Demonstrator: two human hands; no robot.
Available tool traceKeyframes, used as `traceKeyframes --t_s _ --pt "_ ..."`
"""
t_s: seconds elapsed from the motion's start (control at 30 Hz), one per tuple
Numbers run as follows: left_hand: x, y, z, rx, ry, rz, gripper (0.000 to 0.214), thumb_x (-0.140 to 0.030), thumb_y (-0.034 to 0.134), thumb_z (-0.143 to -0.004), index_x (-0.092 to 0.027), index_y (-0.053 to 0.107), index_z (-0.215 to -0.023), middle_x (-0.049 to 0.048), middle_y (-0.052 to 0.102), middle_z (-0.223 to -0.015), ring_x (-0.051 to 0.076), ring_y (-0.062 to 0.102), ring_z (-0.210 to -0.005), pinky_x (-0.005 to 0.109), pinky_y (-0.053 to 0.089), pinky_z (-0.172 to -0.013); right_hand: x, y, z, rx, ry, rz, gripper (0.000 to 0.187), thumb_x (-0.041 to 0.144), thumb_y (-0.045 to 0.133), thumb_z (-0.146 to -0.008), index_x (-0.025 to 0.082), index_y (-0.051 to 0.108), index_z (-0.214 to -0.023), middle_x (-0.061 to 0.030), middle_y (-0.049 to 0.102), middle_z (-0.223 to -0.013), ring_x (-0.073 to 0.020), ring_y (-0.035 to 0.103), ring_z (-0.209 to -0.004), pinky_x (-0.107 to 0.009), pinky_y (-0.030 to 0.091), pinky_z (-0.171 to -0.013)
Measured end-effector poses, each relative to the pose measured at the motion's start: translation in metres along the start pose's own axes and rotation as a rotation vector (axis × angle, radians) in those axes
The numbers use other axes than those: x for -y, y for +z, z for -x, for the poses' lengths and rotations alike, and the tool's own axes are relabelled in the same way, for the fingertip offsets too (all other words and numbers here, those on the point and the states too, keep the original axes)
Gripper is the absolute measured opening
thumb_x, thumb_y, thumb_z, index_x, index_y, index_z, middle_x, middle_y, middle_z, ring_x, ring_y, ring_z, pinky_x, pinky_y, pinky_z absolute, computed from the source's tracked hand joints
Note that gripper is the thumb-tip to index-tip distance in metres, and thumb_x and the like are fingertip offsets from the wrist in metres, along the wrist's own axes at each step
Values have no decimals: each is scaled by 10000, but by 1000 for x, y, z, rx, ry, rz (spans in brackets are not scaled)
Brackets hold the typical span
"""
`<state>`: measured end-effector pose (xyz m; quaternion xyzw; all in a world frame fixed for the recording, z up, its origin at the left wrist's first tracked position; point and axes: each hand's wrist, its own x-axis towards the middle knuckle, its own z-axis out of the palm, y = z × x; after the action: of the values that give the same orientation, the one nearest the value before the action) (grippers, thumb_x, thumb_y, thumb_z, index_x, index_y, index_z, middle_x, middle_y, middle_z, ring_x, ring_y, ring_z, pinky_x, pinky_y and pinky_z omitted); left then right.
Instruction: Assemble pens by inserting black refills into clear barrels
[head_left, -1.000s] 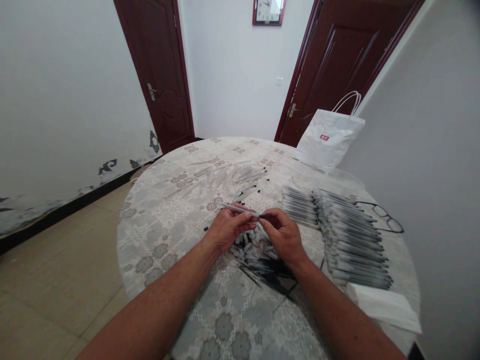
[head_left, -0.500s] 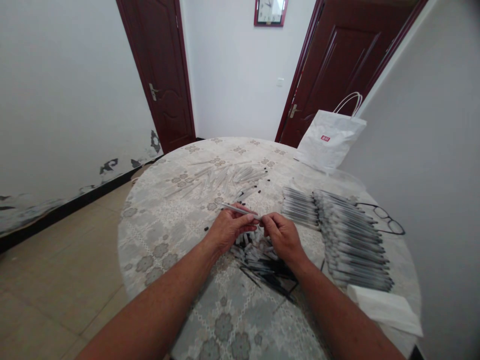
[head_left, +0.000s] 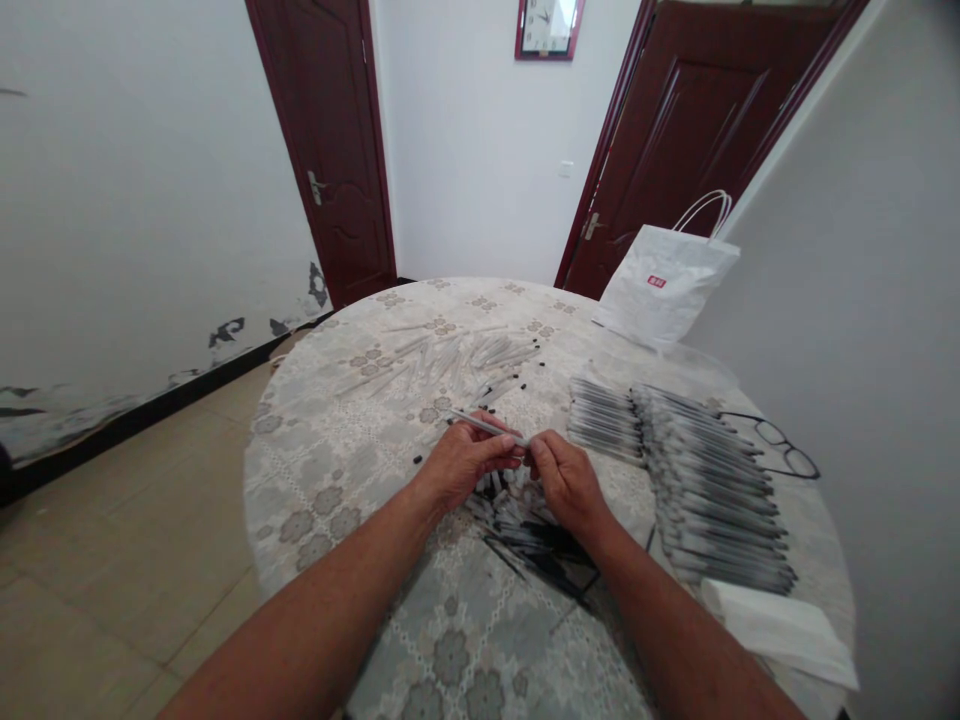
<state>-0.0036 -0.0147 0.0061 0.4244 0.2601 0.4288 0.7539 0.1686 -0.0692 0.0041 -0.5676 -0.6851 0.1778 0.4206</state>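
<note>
Now both hands, L (head_left: 461,462) & R (head_left: 564,478), pinch one pen barrel (head_left: 484,424).

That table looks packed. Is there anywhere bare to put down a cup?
The cloth left of the left hand, out to the table's edge, is nearly bare; so is the strip between the forearms. Crowded: pen rows on the right, dark pile under the right hand, clear tubes beyond them.

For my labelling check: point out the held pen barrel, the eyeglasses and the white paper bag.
pen barrel (head_left: 476,421), head view, bare mid-shaft
eyeglasses (head_left: 782,447), head view, frame bridge
white paper bag (head_left: 664,300), head view, front face
</note>
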Motion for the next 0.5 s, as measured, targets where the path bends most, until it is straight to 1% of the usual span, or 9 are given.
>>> traceKeyframes --t_s 0.07,0.1,0.2,0.27,0.3,0.37,0.5 --pt "0 0 0 -5 -18 1 287 -260 830 -700 -132 637 -870 108 734 -878 202 717 -786 359 586 -773 0 0 1 6 10 -23 381 387 351 -1013 217 560 -744 11 584 -645 -139 551 -607 -255 403 -607" --pt "0 0 0 -9 -23 1 296 -262 832 -698 -131 633 -872 108 734 -877 203 718 -788 357 587 -772 0 -1 1 -2 12 -36 372 386 349 -1013 215 564 -761 13 582 -640 -138 551 -601 -255 403 -604" --pt "0 -1 0 -18 -9 -1 301 -266 826 -707 -124 627 -883 95 731 -855 190 716 -783 340 586 -765 0 0 3 -53 -12 -42 222 384 451 -970 205 583 -955 13 616 -711 -144 567 -634 -255 416 -618" --pt "0 -1 0 -23 4 3 301 -259 823 -711 -123 622 -888 83 728 -842 184 715 -784 334 585 -763 0 0 3 -77 -32 -16 211 376 527 -930 200 569 -1038 7 633 -765 -146 569 -652 -256 419 -625" --pt "1 -2 0 -25 6 7 305 -257 824 -708 -123 619 -890 79 728 -841 184 715 -784 334 585 -763 0 1 3 -78 -39 0 202 372 534 -926 201 572 -1028 5 632 -772 -147 566 -655 -256 417 -625" --pt "1 -2 0 -19 -5 9 319 -263 830 -700 -125 617 -894 78 729 -837 184 717 -772 334 583 -759 0 1 3 -54 -47 17 188 372 489 -953 209 582 -933 4 616 -749 -149 560 -661 -258 410 -629" --pt "1 -2 0 0 -27 14 343 -273 846 -675 -123 613 -878 93 736 -844 188 718 -762 334 582 -751 -2 1 2 3 -30 11 366 392 372 -1007 218 527 -725 14 549 -647 -144 522 -611 -265 383 -607"
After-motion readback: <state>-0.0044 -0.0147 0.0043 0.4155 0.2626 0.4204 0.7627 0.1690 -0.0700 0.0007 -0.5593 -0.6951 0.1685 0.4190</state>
